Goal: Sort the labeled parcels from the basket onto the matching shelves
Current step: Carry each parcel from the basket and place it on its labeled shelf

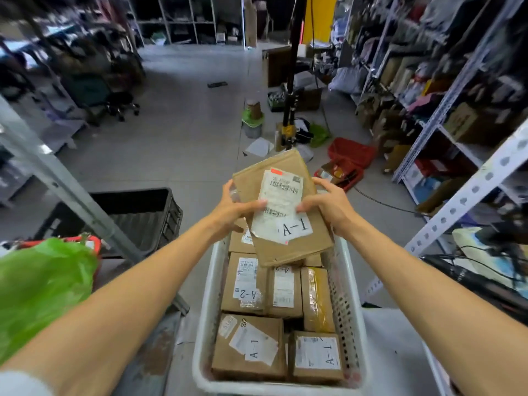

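Grip: left hand (231,207) and right hand (328,204) both hold one flat cardboard parcel (274,167). Each hand takes one side edge, with the thumb pressed on the printed face and the fingers curled behind. The parcel sits between the hands, tilted and lifted above the far end of the white basket (205,310), which lies below the hands and nearer the body. Its sticker (295,225), just below the thumbs, reads A-1.

Step in hand, as judged: reading the label after pick-up. The parcel is out of the basket and not yet shelved. The next move calls for finding the shelf marked A-1 and carrying the parcel there. No shelf marking is legible, so the destination cannot be told.

Below the wrists, the basket holds more cardboard parcels packed close together. One is a box marked A-2 (245,284) under the left wrist. A box marked A-1 (248,347) lies nearest the body, with a second A-1 box (317,355) beside it. Most of the sorting appears to remain.

Left of the left arm:
- green plastic bag (43,290)
- black crate (137,212)
- slanted metal post (65,190)

Right of the right arm: perforated white shelving (468,190) loaded with goods.

Beyond the hands: grey floor (177,132) with a red basket (351,151) and loose litter on it, then further racks, blurred.
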